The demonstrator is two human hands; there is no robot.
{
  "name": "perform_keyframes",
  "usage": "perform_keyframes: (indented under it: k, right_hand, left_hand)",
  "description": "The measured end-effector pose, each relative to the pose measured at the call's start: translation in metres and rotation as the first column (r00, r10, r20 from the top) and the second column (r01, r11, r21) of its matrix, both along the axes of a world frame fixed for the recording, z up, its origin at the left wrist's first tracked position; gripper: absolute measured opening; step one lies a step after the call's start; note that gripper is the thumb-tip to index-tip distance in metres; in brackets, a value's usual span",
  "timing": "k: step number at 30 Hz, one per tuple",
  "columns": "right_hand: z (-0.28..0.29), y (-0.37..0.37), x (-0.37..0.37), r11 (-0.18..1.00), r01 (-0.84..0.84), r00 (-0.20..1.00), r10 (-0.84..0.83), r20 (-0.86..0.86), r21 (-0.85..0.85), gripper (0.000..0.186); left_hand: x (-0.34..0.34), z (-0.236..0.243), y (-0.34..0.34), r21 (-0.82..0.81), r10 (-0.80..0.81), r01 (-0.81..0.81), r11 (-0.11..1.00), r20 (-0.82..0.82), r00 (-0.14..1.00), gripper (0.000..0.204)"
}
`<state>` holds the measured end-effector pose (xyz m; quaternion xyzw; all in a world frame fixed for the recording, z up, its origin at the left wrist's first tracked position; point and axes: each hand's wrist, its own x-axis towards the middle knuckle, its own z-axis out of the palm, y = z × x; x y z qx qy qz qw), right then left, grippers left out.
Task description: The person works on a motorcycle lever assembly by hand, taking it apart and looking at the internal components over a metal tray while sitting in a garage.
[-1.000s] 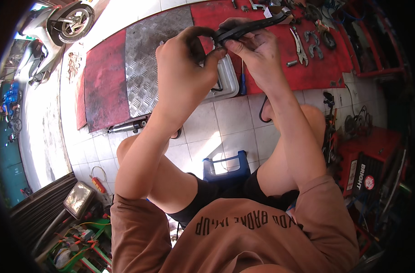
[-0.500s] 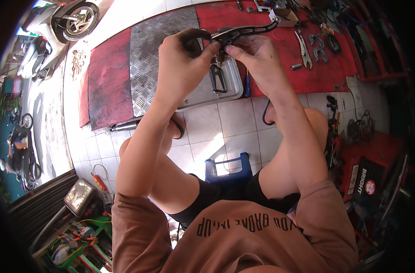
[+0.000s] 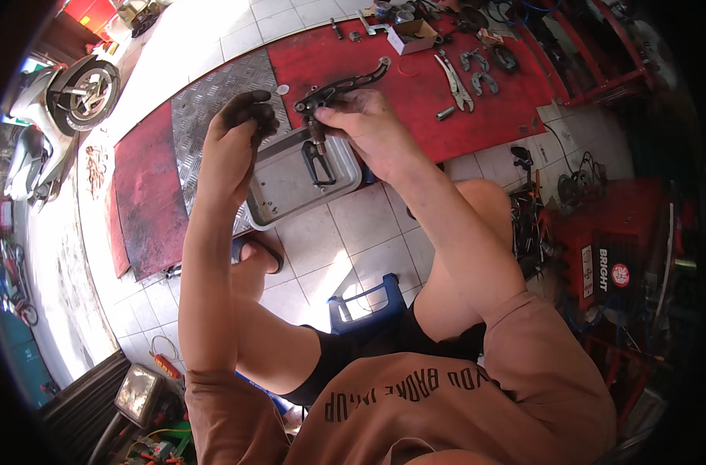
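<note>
A black brake lever with cut-outs in its arm is pinched in my right hand, raised above a metal tray. Below its pivot end hangs a short metal piece. My left hand, blackened on the fingers, is apart from the lever, to its left; its fingers are loosely bent and spread, with nothing visible in them. Inside the tray lie a black loop-shaped part and several tiny screws.
The tray rests on a red mat with a ribbed metal plate. Farther right lie pliers, a socket, C-shaped parts and a small open box. A blue stool stands between my legs; a scooter is parked at far left.
My left hand has let go of the lever and drawn away to the left. My right hand keeps hold of it. The view has shifted, showing more of the tray.
</note>
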<state>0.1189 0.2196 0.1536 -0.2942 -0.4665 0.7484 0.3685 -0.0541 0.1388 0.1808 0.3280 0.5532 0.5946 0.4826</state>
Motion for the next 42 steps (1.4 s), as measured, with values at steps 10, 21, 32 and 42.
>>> perform_keyframes:
  k: [10,21,32,42]
  right_hand:
    - [0.004,0.0,0.002,0.997,0.074,0.995,-0.073,0.066,0.0,0.011]
    - [-0.005,-0.001,0.0,0.992,0.02,0.991,-0.037,0.132,0.127,0.011]
    - [-0.002,-0.001,0.004,0.982,-0.037,0.981,0.001,0.194,0.184,0.015]
    - [-0.003,-0.001,0.002,0.984,-0.09,0.978,0.059,0.2,0.152,0.02]
  left_hand:
    - [-0.001,-0.024,0.012,0.207,0.14,-0.074,0.976,-0.329,0.934,0.018]
    - [-0.001,-0.013,0.003,-0.009,0.03,-0.035,0.999,-0.315,0.949,0.022]
    - [0.0,-0.007,0.001,-0.096,-0.045,0.02,0.995,-0.258,0.965,0.027]
    - [0.009,0.003,-0.004,0.156,0.051,0.016,0.988,-0.417,0.908,0.019]
